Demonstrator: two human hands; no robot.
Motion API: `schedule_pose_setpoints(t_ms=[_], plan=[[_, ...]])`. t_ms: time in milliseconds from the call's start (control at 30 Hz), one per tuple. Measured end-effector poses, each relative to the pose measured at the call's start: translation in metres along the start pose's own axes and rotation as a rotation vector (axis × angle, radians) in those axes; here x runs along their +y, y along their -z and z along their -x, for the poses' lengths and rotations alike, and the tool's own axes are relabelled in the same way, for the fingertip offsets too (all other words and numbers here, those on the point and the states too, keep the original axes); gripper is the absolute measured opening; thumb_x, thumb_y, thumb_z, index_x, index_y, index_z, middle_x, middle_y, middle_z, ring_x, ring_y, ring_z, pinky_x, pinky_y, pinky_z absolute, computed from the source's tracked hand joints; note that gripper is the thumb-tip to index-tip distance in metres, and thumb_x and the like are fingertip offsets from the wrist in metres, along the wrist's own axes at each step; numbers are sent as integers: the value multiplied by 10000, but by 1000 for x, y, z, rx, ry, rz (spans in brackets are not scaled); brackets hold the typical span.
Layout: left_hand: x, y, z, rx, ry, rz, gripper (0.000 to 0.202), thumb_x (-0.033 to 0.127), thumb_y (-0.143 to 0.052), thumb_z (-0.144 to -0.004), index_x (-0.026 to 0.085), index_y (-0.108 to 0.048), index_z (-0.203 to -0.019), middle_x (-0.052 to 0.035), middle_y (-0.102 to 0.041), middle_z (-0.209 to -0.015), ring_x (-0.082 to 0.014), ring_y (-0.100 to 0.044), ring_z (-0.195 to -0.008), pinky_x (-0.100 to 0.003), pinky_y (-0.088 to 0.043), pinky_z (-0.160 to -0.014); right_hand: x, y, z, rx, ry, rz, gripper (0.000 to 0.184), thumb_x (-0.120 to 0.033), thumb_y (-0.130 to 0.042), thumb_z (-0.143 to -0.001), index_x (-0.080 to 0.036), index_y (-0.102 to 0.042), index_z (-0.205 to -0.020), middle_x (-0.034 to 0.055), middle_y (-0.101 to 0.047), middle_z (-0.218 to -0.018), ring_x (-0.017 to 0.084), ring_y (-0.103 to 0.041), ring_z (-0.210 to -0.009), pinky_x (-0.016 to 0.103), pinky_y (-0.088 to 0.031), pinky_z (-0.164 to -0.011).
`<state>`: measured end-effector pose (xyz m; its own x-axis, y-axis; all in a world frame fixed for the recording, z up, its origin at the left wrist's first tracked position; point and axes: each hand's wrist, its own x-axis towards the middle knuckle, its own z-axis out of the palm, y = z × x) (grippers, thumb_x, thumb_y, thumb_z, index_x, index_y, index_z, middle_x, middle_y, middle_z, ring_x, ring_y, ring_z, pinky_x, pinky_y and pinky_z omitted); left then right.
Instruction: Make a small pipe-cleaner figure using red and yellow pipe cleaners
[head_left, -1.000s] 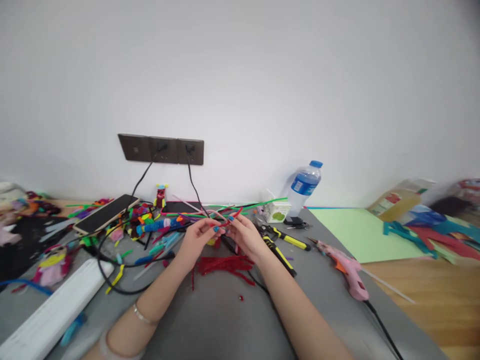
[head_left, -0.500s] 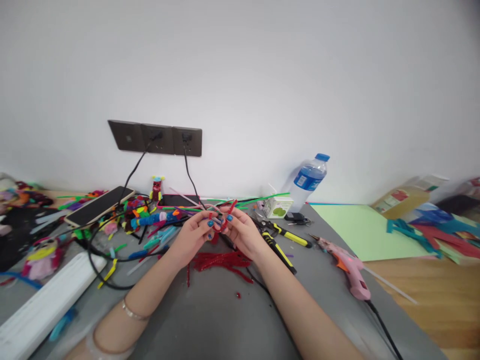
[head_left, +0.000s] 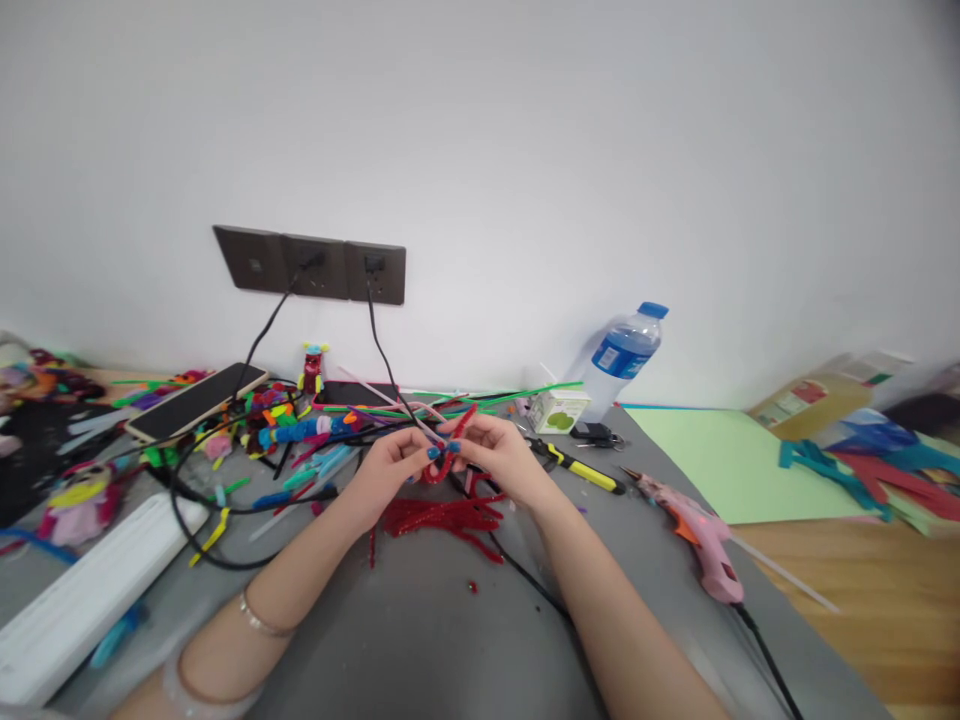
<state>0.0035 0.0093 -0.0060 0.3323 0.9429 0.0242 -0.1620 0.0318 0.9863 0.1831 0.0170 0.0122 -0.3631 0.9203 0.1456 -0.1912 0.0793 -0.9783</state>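
My left hand [head_left: 391,468] and my right hand [head_left: 496,452] meet above the grey mat [head_left: 450,640], fingers pinched together on a red pipe cleaner [head_left: 448,452] bent into a curl between them. One end of it sticks up past my right fingertips. Just below the hands lies a pile of red pipe cleaner pieces [head_left: 442,518] on the mat. A tiny red scrap [head_left: 471,586] sits nearer me.
Yellow-handled pliers [head_left: 577,466] and a pink glue gun [head_left: 694,535] lie right of my hands. A water bottle [head_left: 624,355] and small green box [head_left: 556,411] stand by the wall. Coloured pipe cleaners, cables, phones [head_left: 187,402] and a white box [head_left: 90,590] crowd the left. Green paper [head_left: 720,465] lies right.
The hands stay together on the red pipe cleaner, now bent into a tighter curl. My view has tilted slightly, so the scene sits a little differently in frame.
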Motion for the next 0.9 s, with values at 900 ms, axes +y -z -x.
schedule_pose_setpoints(t_ms=[900], plan=[[-7, 7, 2, 237, -298, -457, 202, 296, -727, -748, 183, -727, -916, -5, -646, -696, -143, -548, -618, -251, -426, -593, 14, -5, -6, 150, 22, 39, 401, -564, -730, -736, -192, -633, -851, -12, -634, -619, 125, -594, -536, 246, -481, -525]])
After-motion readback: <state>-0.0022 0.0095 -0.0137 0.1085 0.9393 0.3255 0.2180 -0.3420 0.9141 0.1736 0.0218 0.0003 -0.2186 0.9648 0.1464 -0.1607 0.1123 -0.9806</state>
